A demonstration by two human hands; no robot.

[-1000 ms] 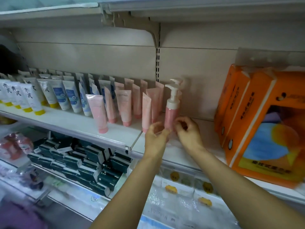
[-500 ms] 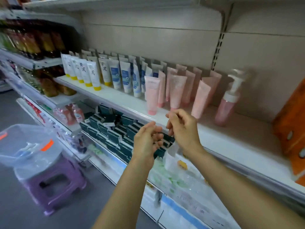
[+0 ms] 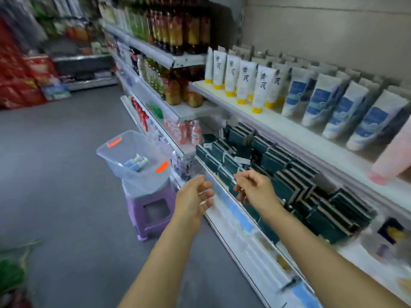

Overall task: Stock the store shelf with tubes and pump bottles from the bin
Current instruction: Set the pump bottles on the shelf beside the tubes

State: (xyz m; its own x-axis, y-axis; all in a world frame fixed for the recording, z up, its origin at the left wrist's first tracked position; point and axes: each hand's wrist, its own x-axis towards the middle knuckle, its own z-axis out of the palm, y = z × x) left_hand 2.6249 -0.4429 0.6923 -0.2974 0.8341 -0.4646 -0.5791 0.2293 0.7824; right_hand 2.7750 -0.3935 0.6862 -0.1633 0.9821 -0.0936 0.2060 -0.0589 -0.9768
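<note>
Both hands empty, fingers loosely curled: left hand (image 3: 195, 196), right hand (image 3: 253, 190). Bin (image 3: 124, 152) sits on purple stool (image 3: 149, 210), left & farther off; pump bottles (image 3: 135, 163) lie inside, tips pointing up-right. Left hand nearer, prob. reaches first.

We stand in a shop aisle on a grey floor (image 3: 66, 174). A purple plastic stool (image 3: 149, 210) sits just beside the white shelving. Dark bottles (image 3: 178, 25) line a high tier, jars (image 3: 184, 94) fill the one beneath, and dark green boxes (image 3: 289, 174) crowd a lower tier. Red packages (image 3: 20, 78) (blurred) are stacked at the aisle's far left. A beige back panel (image 3: 322, 34) rises behind.
</note>
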